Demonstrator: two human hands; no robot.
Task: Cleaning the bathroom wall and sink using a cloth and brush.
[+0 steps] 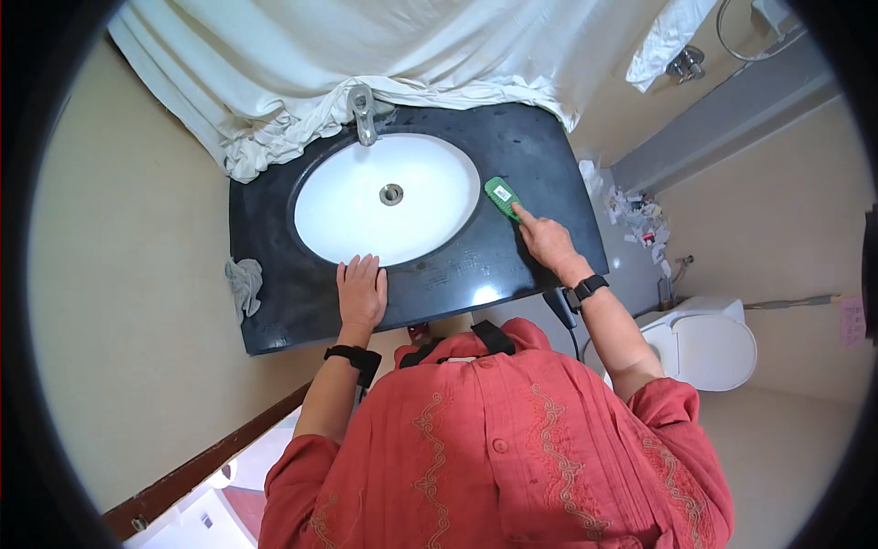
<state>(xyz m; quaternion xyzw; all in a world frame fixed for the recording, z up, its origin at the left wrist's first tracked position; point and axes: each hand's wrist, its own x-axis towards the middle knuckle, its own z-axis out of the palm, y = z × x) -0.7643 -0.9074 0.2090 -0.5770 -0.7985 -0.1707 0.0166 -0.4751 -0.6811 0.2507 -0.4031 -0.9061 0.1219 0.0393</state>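
Note:
My right hand (547,241) grips the near end of a green brush (501,195) with a white label on its top. The index finger lies extended along it. The brush is over the black countertop (535,161), just right of the white oval sink basin (343,192). At the front rim of that basin, my left hand (362,291) rests flat on the counter and holds nothing. A metal faucet (363,117) stands at the back of the basin, above a round drain (391,195).
White cloth (384,41) drapes behind the counter. A grey rag (245,285) hangs over the left edge. A dark hair dryer-like device (561,309) is below the front edge. Paper scraps (641,219) litter the floor near a white toilet (710,350).

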